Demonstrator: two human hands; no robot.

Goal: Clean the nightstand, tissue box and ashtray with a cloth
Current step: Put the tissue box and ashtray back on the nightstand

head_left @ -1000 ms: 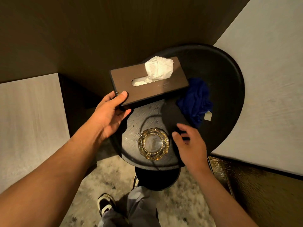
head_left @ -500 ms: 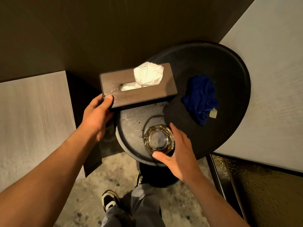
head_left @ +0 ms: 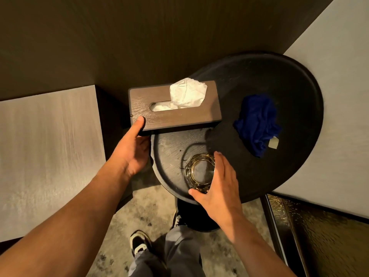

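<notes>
My left hand [head_left: 131, 154] grips the near left corner of the tissue box [head_left: 175, 113], thumb on the lid and fingers hidden beneath it. The box is a flat brown wooden case with visible grain and an oval slot in the lid; a crumpled white tissue [head_left: 187, 92] stands out of the slot. The box overhangs the left edge of the nightstand [head_left: 289, 80]; I cannot tell whether its far end rests on the upper tier.

The nightstand is a black round bench in two tiers. The lower tier [head_left: 169, 148] is smaller, with a raised rim and pale smears on its surface.

My right hand [head_left: 219, 186] grasps the ashtray [head_left: 199, 172], thumb at its near rim and fingers curved round its right side. The ashtray is clear faceted glass with an amber tint, upright on the lower tier.

The cloth [head_left: 257, 122] is dark blue, bunched, with a small pale tag, and lies on the upper tier, apart from both hands.
</notes>
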